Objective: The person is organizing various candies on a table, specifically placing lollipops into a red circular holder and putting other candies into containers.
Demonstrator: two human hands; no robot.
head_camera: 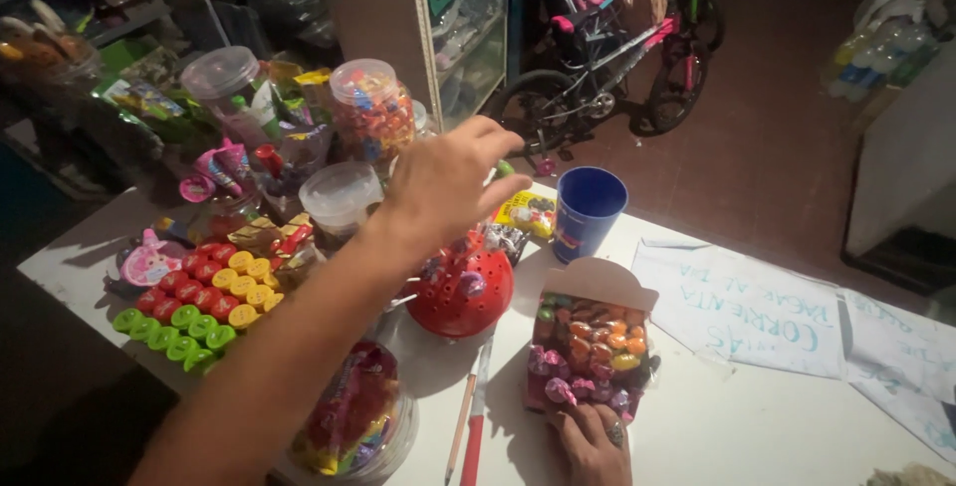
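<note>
— Where does the view sit?
— On the person's head, looking steeply down and forward across the white table (pixel 757 416), close above it, towards its far edge and the floor beyond.

Left hand (pixel 448 182) reaches over red lollipop stand (pixel 461 292); right hand (pixel 595 441) steadies candy box (pixel 588 347).

White table (pixel 717 416) — candy jars (pixel 370 108), blue cup (pixel 588 209), red dome stand (pixel 463 292), paper sheets (pixel 742 307).
</note>
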